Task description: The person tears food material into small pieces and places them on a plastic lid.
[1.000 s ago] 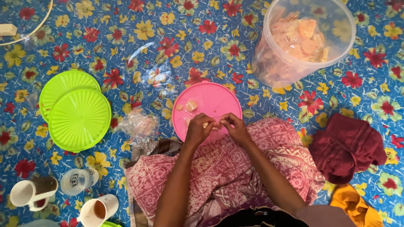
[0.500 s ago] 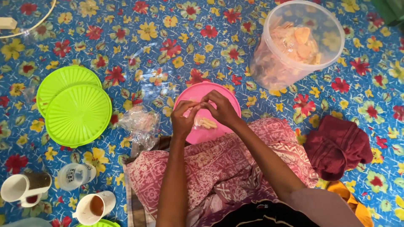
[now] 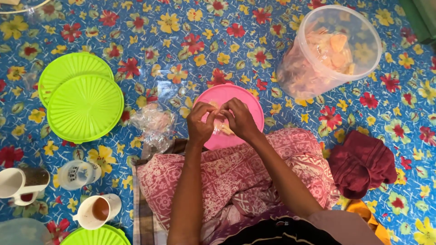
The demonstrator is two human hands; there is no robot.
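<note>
My left hand (image 3: pixel 201 122) and my right hand (image 3: pixel 240 119) meet over a round pink lid (image 3: pixel 245 97) that lies on the flowered floor mat in front of my knees. Both pinch a small pale piece of food between the fingertips; most of it is hidden by my fingers. A few pale bits lie on the pink lid under my hands. My lap is covered with a pink patterned cloth (image 3: pixel 236 174). A crumpled clear plastic bag (image 3: pixel 154 124) lies just left of my left hand.
A big clear tub (image 3: pixel 331 52) of orange chips stands at the upper right. Two green lids (image 3: pixel 84 106) lie at the left. Cups (image 3: pixel 97 212), a small jar (image 3: pixel 78 173) and a mug (image 3: pixel 20 183) stand lower left. A maroon cloth (image 3: pixel 361 163) lies at the right.
My hands have shifted slightly over the pink lid and keep working the small piece between the fingertips. The view has shifted a little; nothing else has moved.
</note>
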